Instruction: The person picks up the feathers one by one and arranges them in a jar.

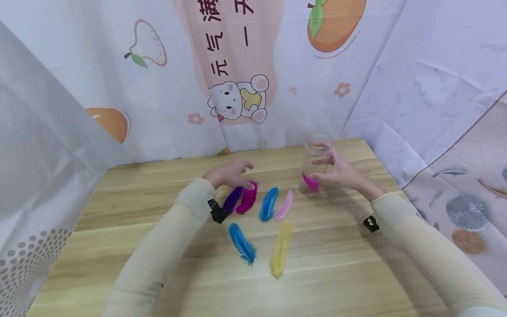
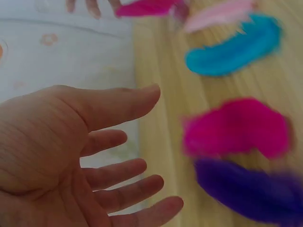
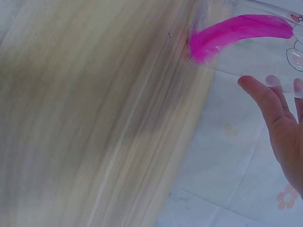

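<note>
A tall clear plastic cup (image 1: 310, 156) stands at the back right, with a magenta feather (image 3: 246, 29) inside it near the bottom. My right hand (image 1: 336, 169) is at the cup's right side, thumb and fingers spread around its wall. In the right wrist view, the fingertips look pale through the plastic. My left hand (image 2: 52, 151) hovers with loose, parted fingers, holding nothing. Nearest to it on the table are a second magenta feather (image 2: 236, 127) and a purple feather (image 2: 246, 189). A blue feather (image 1: 269, 204) and a pink feather (image 1: 284, 205) lie between the hands.
Closer to the front of the wooden table (image 1: 325, 273) lie another blue feather (image 1: 242, 242) and a yellow feather (image 1: 281, 249). A printed curtain (image 1: 166, 97) hangs along the back edge, and more cloth hangs at both sides.
</note>
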The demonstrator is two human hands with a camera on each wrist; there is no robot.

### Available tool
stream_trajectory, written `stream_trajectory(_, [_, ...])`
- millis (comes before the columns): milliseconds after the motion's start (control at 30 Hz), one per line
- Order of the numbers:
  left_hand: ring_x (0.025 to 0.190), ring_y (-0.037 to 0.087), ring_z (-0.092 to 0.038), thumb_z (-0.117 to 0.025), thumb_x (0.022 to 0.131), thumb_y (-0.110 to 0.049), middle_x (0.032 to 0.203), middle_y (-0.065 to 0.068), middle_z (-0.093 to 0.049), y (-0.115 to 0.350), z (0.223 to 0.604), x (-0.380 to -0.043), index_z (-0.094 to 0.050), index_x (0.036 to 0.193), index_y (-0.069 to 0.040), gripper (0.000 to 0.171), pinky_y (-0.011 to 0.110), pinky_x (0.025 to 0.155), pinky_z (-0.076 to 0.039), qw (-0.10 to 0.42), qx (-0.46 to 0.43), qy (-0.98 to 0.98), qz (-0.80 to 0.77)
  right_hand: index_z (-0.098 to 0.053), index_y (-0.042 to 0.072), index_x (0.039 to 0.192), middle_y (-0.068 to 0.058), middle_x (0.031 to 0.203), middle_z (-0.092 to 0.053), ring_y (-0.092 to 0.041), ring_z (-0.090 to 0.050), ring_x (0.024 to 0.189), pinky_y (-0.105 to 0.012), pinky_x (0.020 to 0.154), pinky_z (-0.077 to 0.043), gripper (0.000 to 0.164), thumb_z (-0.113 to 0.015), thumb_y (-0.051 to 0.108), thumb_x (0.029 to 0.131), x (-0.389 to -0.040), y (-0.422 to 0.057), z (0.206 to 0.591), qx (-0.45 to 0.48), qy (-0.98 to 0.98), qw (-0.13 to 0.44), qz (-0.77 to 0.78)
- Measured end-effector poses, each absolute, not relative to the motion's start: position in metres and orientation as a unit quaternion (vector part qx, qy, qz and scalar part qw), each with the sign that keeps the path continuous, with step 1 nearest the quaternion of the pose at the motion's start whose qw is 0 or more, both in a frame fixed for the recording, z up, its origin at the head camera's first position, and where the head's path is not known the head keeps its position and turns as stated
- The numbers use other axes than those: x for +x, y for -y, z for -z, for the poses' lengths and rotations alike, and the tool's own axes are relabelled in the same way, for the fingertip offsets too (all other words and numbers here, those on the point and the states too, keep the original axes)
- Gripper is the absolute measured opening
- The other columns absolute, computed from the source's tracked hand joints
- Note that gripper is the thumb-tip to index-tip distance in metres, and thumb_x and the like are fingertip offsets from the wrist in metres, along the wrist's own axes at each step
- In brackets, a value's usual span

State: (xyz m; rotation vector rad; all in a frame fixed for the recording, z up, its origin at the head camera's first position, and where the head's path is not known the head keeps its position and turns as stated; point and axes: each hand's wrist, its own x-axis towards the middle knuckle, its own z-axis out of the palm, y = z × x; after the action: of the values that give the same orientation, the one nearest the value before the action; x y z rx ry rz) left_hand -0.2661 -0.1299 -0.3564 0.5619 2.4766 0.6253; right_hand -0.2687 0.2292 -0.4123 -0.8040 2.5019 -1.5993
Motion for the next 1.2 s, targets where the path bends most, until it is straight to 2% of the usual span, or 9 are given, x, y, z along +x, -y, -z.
stream_trajectory(100, [0.142, 0.04, -0.039, -0.075, 0.093, -0.022, 0.153, 0.026, -0.04, 0.141, 0.367, -0.264, -0.038, 0.151, 0.002, 0.073, 0.05, 0.111, -0.04, 0.268, 0.191, -0.914, -0.236, -0.025, 0.006, 0.15, -0.022, 0.142, -0.053, -0.044, -0.058, 0.123, -0.054, 0.102, -0.047, 0.088, -0.082, -0.001, 0.083, -0.269, -0.229, 0.411, -0.255, -0.814, 0.033, 0.521])
stream_trajectory(333, [0.139, 0.039, -0.044, -0.082, 0.087, -0.02, 0.148, 0.025, -0.048, 0.156, 0.389, -0.259, -0.043, 0.148, 0.003, 0.076, 0.049, 0.113, -0.038, 0.265, 0.159, -0.926, -0.217, -0.027, 0.011, 0.15, -0.019, 0.143, -0.052, -0.047, -0.056, 0.124, -0.036, 0.092, -0.055, 0.088, -0.082, -0.002, 0.083, -0.269, -0.229, 0.414, -0.249, -0.807, 0.044, 0.534])
stream_trajectory(533, [0.13, 0.036, -0.053, -0.086, 0.083, -0.022, 0.14, 0.022, -0.056, 0.162, 0.398, -0.257, -0.048, 0.145, 0.0, 0.076, 0.048, 0.11, -0.042, 0.266, 0.142, -0.926, -0.225, -0.027, 0.013, 0.15, -0.02, 0.143, -0.051, -0.049, -0.055, 0.124, -0.032, 0.088, -0.057, 0.088, -0.082, -0.003, 0.083, -0.271, -0.228, 0.415, -0.257, -0.8, 0.043, 0.54])
stream_trajectory(667, [0.12, 0.032, -0.058, -0.087, 0.082, -0.022, 0.131, 0.019, -0.061, 0.164, 0.404, -0.256, -0.055, 0.133, 0.0, 0.064, 0.045, 0.105, -0.046, 0.258, 0.141, -0.93, -0.219, -0.027, 0.013, 0.15, -0.021, 0.143, -0.051, -0.049, -0.055, 0.124, -0.032, 0.087, -0.058, 0.088, -0.081, -0.003, 0.083, -0.271, -0.228, 0.414, -0.261, -0.798, 0.042, 0.541])
stream_trajectory(800, [0.095, 0.021, -0.061, -0.086, 0.083, -0.018, 0.105, 0.008, -0.066, 0.164, 0.411, -0.255, -0.062, 0.112, -0.001, 0.041, 0.036, 0.088, -0.052, 0.252, 0.14, -0.932, -0.219, -0.026, 0.01, 0.15, -0.021, 0.143, -0.051, -0.048, -0.056, 0.124, -0.035, 0.088, -0.057, 0.088, -0.081, -0.002, 0.083, -0.27, -0.228, 0.411, -0.26, -0.803, 0.04, 0.535])
stream_trajectory(933, [0.078, 0.016, -0.058, -0.083, 0.085, -0.014, 0.087, 0.003, -0.065, 0.163, 0.415, -0.254, -0.066, 0.096, -0.003, 0.023, 0.029, 0.072, -0.05, 0.257, 0.142, -0.927, -0.232, -0.023, 0.008, 0.151, -0.023, 0.143, -0.05, -0.047, -0.056, 0.124, -0.045, 0.093, -0.055, 0.089, -0.081, 0.0, 0.084, -0.268, -0.23, 0.409, -0.262, -0.809, 0.04, 0.524])
stream_trajectory(1033, [0.074, 0.014, -0.057, -0.082, 0.086, -0.012, 0.086, 0.003, -0.064, 0.164, 0.417, -0.252, -0.066, 0.092, -0.003, 0.02, 0.027, 0.068, -0.048, 0.258, 0.135, -0.925, -0.245, -0.023, 0.011, 0.151, -0.024, 0.143, -0.049, -0.047, -0.055, 0.125, -0.049, 0.094, -0.054, 0.09, -0.081, 0.0, 0.084, -0.268, -0.23, 0.409, -0.266, -0.808, 0.044, 0.524])
stream_trajectory(1200, [0.077, 0.016, -0.062, -0.082, 0.087, -0.008, 0.095, 0.007, -0.064, 0.169, 0.419, -0.249, -0.065, 0.102, -0.001, 0.024, 0.031, 0.068, -0.058, 0.271, 0.1, -0.911, -0.296, -0.024, 0.011, 0.151, -0.025, 0.142, -0.05, -0.05, -0.055, 0.123, -0.041, 0.093, -0.056, 0.088, -0.08, -0.002, 0.084, -0.268, -0.228, 0.41, -0.275, -0.805, 0.038, 0.524])
